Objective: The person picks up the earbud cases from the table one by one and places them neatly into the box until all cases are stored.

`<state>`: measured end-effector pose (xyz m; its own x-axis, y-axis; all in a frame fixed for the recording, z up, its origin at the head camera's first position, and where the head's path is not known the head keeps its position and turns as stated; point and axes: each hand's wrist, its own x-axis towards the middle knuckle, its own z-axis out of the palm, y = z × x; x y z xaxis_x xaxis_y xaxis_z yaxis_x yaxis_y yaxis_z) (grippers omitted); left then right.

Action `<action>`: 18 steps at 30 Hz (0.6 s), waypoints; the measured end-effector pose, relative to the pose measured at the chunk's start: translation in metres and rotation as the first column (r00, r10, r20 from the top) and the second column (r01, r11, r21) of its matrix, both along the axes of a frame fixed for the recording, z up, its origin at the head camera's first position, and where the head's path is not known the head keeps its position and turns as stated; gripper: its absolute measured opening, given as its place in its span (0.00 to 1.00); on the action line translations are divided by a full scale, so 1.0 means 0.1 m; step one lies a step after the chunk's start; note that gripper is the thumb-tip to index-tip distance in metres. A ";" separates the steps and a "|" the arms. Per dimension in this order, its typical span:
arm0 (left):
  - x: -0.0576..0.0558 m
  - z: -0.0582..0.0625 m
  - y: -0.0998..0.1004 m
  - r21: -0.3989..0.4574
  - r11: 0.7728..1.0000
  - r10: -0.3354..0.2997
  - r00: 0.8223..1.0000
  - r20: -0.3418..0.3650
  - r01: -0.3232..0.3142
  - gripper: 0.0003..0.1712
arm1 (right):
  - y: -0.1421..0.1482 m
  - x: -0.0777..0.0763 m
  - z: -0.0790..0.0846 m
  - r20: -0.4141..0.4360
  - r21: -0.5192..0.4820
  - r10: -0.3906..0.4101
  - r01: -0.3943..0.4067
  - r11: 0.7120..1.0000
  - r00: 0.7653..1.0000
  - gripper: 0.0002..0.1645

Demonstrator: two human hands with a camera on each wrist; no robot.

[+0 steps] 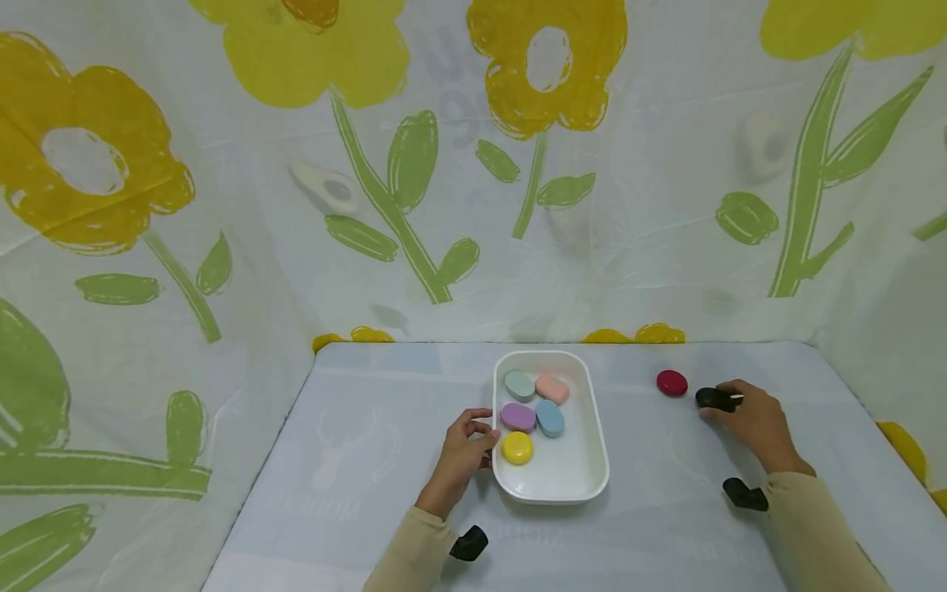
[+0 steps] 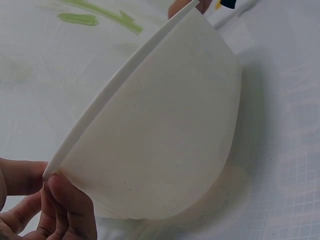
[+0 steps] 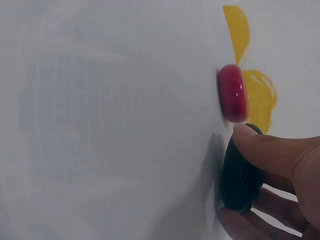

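My left hand pinches the left rim of a white tub between thumb and fingers; the left wrist view shows the tub's outer wall up close. Inside the tub are several bars that look like soap: pale green, pink, purple, blue and round yellow. Off to the right, my right hand holds a dark oval soap bar by its edges, thumb on one side and fingers on the other. Whether it touches the table I cannot tell.
A red oval soap bar lies on the table just left of the dark one, near the back edge. The pale table meets a flower-printed cloth behind and at the sides.
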<state>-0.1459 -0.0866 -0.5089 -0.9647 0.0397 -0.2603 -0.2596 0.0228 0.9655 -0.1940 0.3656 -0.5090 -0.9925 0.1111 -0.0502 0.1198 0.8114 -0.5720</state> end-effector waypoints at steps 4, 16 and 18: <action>0.00 0.00 0.00 0.001 1.000 -0.002 1.000 0.000 0.002 0.24 | -0.10 0.04 0.06 -0.007 -0.028 0.027 -0.027 0.999 1.000 0.38; -0.01 -0.02 0.00 0.001 1.000 -0.002 1.000 -0.004 0.002 0.25 | -0.54 0.13 0.36 -0.099 -0.085 0.118 -0.127 0.988 0.988 0.36; -0.01 -0.02 0.00 0.001 1.000 -0.001 1.000 -0.004 0.001 0.24 | -0.64 0.14 0.40 -0.118 -0.094 0.134 -0.145 0.985 0.984 0.36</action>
<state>-0.1469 -0.0870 -0.5104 -0.9657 0.0412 -0.2562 -0.2555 0.0221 0.9666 -0.1798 0.3020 -0.4686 -0.9979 -0.0289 0.0573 -0.0595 0.7526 -0.6558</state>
